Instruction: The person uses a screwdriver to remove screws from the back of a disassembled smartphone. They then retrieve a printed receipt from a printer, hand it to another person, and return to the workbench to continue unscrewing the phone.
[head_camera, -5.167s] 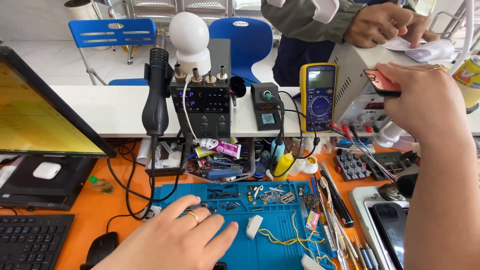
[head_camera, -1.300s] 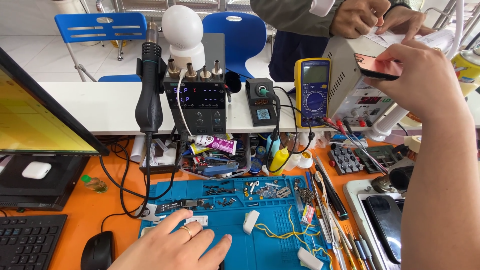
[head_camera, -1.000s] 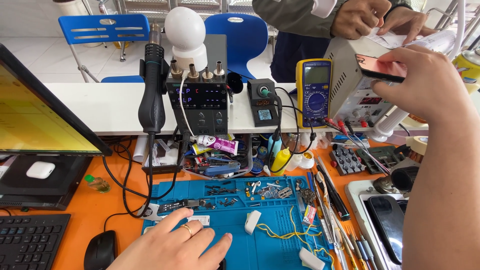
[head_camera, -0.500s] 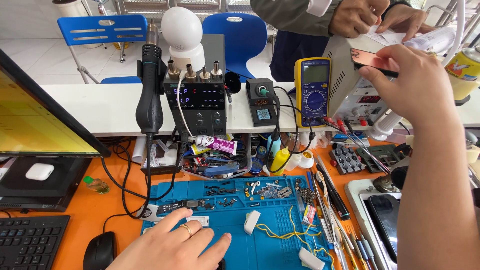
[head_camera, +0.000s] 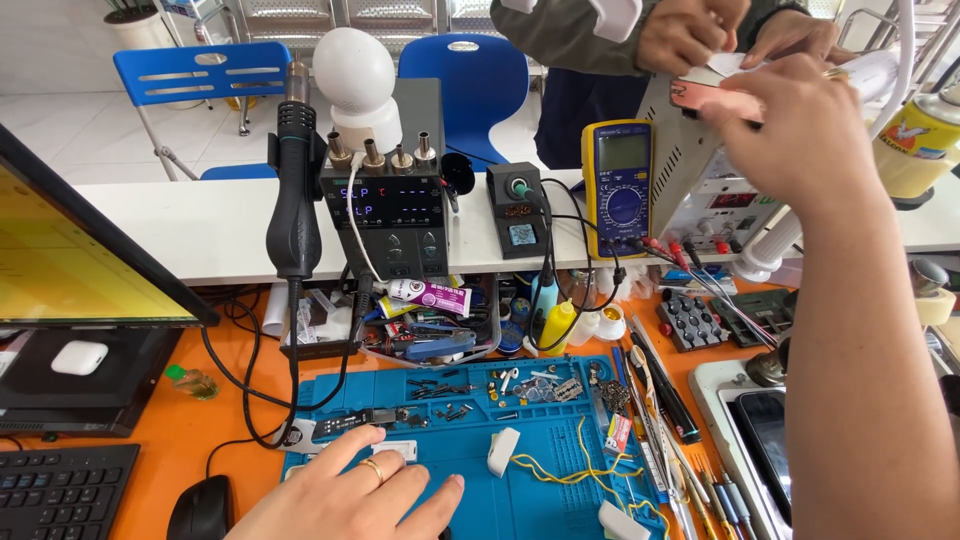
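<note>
Above the bench, right hand (head_camera: 800, 130) fingers pinch a phone (head_camera: 712, 98); left hand (head_camera: 350, 500) lies open.

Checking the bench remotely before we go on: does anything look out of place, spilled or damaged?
Nothing looks damaged or spilled. Small screws and parts lie scattered loose on the blue mat, and yellow wire trails across it. The left hand rests on the mat.

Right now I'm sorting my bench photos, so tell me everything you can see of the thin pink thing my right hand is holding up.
The pink thing is a thin, flat, phone-like slab with a glossy pink-red face and a darker edge. Your right hand holds it raised and roughly level above the bench, near the top of the grey box, fingers covering its right end. Another person's hands, holding something white, are just above it; whether they touch it is unclear.
</note>
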